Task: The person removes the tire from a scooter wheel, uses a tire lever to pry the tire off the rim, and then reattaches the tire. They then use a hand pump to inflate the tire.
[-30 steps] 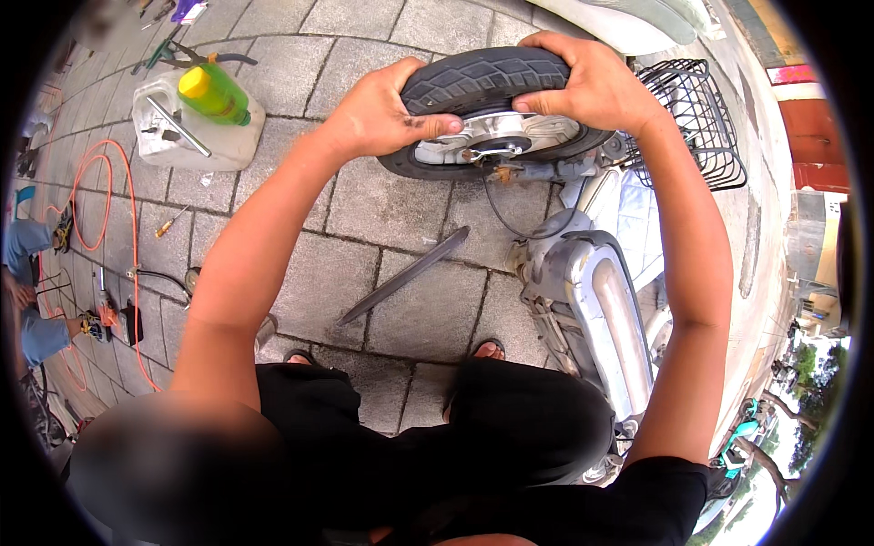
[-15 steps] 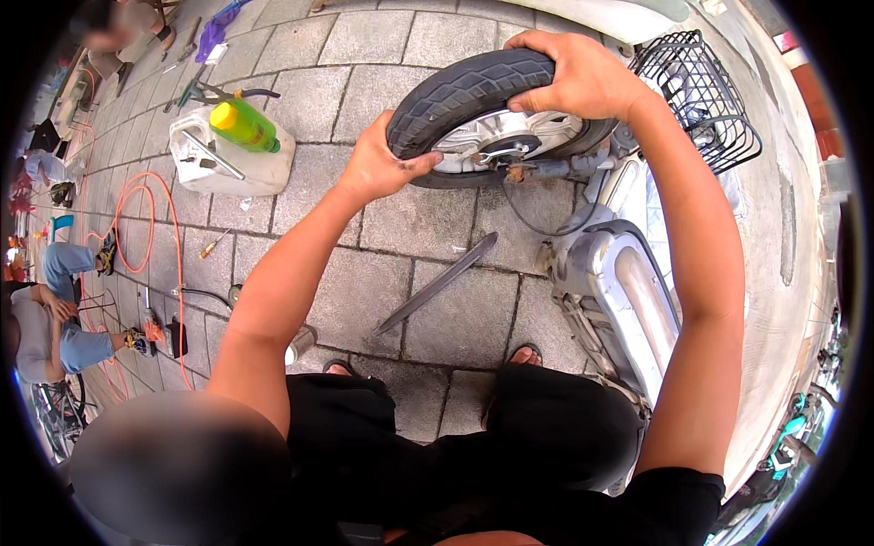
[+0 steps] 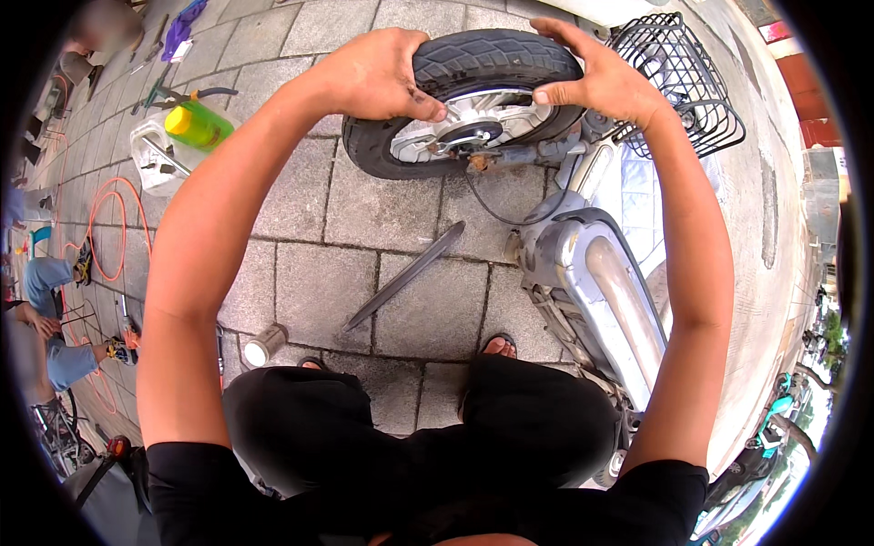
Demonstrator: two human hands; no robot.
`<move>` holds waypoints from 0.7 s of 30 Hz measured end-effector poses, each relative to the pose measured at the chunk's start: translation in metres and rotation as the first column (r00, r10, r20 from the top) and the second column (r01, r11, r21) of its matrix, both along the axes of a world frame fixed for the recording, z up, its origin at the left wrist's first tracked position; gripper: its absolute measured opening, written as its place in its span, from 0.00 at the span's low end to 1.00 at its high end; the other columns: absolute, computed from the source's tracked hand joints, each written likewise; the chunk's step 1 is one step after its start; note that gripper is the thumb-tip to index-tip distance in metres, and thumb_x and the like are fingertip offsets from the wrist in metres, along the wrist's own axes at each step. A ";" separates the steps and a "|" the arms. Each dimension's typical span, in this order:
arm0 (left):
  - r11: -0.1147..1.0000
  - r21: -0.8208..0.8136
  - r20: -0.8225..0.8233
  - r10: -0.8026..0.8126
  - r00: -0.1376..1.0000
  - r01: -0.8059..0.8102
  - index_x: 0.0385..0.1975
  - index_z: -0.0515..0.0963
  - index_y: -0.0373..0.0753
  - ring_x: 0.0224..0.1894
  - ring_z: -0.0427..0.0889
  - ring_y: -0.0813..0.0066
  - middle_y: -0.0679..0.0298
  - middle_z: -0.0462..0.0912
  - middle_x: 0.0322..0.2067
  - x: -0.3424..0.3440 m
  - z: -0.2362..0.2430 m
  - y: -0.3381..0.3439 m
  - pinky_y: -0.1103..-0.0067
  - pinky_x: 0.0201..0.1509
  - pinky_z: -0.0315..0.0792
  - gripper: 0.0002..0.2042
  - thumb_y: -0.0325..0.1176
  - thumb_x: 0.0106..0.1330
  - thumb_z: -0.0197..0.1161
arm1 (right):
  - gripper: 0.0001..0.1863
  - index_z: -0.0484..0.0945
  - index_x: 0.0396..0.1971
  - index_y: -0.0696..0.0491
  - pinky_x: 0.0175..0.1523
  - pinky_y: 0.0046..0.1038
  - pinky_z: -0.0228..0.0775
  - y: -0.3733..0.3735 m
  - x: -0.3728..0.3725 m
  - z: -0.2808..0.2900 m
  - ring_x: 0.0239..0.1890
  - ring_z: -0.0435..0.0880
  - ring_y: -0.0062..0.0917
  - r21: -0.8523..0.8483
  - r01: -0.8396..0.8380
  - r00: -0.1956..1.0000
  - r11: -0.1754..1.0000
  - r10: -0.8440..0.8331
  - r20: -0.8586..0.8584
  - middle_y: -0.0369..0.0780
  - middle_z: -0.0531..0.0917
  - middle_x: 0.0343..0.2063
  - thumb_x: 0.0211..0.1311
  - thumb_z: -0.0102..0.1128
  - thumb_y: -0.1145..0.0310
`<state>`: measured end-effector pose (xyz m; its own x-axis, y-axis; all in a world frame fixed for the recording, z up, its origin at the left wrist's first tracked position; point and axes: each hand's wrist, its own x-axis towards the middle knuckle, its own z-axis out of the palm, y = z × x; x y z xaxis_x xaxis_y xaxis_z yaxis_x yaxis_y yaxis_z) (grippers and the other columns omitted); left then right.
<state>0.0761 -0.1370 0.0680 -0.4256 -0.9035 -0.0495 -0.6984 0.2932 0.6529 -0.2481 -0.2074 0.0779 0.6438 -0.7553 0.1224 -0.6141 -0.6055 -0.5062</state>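
Note:
Near the top middle, a black treaded tire (image 3: pixel 496 56) sits around a silver wheel (image 3: pixel 478 107) on a scooter lying on its side (image 3: pixel 608 273). My left hand (image 3: pixel 382 77) grips the tire's upper left part, its thumb pressed on the sidewall by the rim. At the tire's right part, my right hand (image 3: pixel 608 84) is curled around the tread with the thumb toward the rim. The fingers of my left hand are largely hidden behind the tire. A dark cable (image 3: pixel 510 218) loops down from beside the hub.
A long grey bar (image 3: pixel 405 278) lies on the paving below the wheel, and a small can (image 3: pixel 266 346) is near my left foot. At left are a whitish jug (image 3: pixel 159 177), a yellow-capped green bottle (image 3: pixel 200 127) and an orange hose (image 3: pixel 96 227). A black wire basket (image 3: pixel 719 100) stands right.
My left hand has moved from the tire's left side up and right along its top. My right hand has shifted slightly to the tire's right. The view has shifted too.

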 end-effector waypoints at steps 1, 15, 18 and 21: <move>0.998 -0.041 -0.017 -0.038 0.999 0.037 0.50 0.84 0.31 0.38 0.89 0.70 0.57 0.92 0.37 0.002 -0.001 -0.002 0.73 0.48 0.82 0.30 0.43 0.53 0.88 | 0.46 0.75 0.69 0.57 0.70 0.35 0.72 0.000 0.015 0.008 0.62 0.84 0.34 -0.089 -0.073 0.997 0.993 0.075 0.021 0.43 0.88 0.57 0.52 0.85 0.53; 0.953 -0.124 -0.158 0.258 0.953 -0.278 0.61 0.74 0.28 0.41 0.89 0.73 0.56 0.89 0.41 -0.008 -0.029 0.033 0.75 0.51 0.83 0.42 0.47 0.53 0.88 | 0.27 0.87 0.41 0.54 0.48 0.43 0.80 0.016 0.074 0.058 0.42 0.90 0.46 0.077 -0.137 0.940 0.988 0.154 -0.304 0.51 0.91 0.37 0.49 0.80 0.47; 0.743 -0.485 -0.177 0.433 0.884 -0.461 0.64 0.72 0.30 0.49 0.89 0.57 0.48 0.88 0.47 -0.021 -0.066 0.063 0.67 0.58 0.81 0.44 0.46 0.51 0.88 | 0.28 0.88 0.41 0.53 0.49 0.45 0.80 0.015 0.067 0.052 0.42 0.90 0.47 0.085 -0.164 0.955 0.983 0.180 -0.237 0.51 0.91 0.37 0.48 0.80 0.46; 0.743 -0.369 -0.268 0.491 0.829 -0.559 0.66 0.68 0.27 0.54 0.87 0.59 0.46 0.86 0.51 -0.018 -0.091 0.066 0.68 0.61 0.80 0.47 0.47 0.52 0.88 | 0.29 0.89 0.41 0.52 0.49 0.45 0.81 0.013 0.071 0.043 0.42 0.91 0.47 0.008 -0.160 0.952 0.987 0.157 -0.262 0.50 0.91 0.37 0.46 0.81 0.44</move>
